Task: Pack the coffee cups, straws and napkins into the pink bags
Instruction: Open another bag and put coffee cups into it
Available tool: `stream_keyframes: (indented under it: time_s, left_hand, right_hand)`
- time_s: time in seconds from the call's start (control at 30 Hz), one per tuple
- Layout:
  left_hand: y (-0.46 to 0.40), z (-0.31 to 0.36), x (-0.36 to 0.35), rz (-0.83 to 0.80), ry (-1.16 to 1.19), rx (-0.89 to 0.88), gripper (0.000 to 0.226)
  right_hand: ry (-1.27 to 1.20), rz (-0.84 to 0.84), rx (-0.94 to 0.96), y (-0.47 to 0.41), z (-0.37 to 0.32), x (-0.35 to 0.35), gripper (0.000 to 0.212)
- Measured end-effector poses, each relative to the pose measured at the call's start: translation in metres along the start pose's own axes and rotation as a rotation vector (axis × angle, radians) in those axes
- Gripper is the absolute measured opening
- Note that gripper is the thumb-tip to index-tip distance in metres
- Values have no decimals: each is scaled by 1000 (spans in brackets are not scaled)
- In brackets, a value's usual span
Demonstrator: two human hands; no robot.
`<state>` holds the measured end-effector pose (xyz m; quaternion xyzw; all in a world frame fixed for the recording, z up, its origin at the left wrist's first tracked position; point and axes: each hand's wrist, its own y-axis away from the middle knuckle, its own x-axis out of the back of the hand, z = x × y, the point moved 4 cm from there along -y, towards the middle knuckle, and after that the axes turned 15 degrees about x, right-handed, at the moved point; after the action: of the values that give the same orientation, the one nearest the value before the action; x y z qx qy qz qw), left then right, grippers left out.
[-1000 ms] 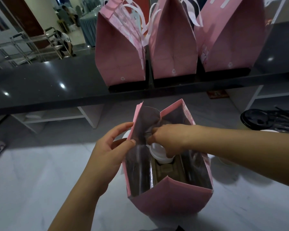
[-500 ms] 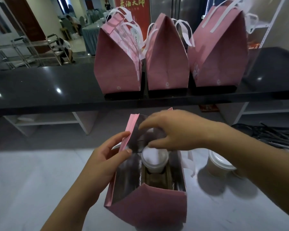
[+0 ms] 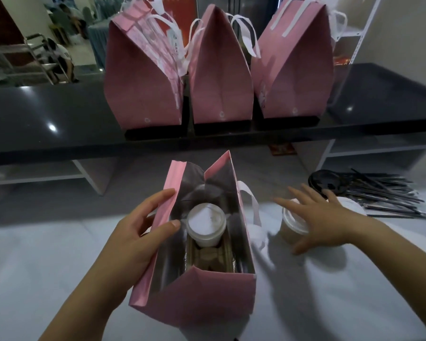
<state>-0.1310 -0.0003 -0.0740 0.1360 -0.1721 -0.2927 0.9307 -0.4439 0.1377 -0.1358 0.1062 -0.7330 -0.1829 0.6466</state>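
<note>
Tipping is the main risk: we pinch the left wall of the open foil-lined pink paper bag (image 3: pixel 197 296) with our left hand (image 3: pixel 135 239), one white-lidded coffee cup (image 3: pixel 206 223) seated inside. Our right hand (image 3: pixel 322 220), fingers spread, grasping nothing, hovers over a second lidded cup (image 3: pixel 292 225) beside the bag; a careless reach could topple it.

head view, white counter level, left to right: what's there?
left hand → open pink bag → cup in the bag → right hand over a second cup → black straws
</note>
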Motion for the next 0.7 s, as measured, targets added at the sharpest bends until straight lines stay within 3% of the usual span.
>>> stream_keyframes:
  time_s: [0.27, 0.5, 0.7]
  left_hand:
    - [-1, -1, 4, -10, 8, 19, 50]
    - [0, -2, 5, -11, 23, 39, 49]
    - [1, 1, 5, -25, 45, 42, 47]
  right_hand:
    - [-17, 110, -10, -5, 15, -12, 86]
    - [-58, 192, 37, -8, 13, 10, 84]
    - [-94, 443, 133, 25, -21, 89, 85]
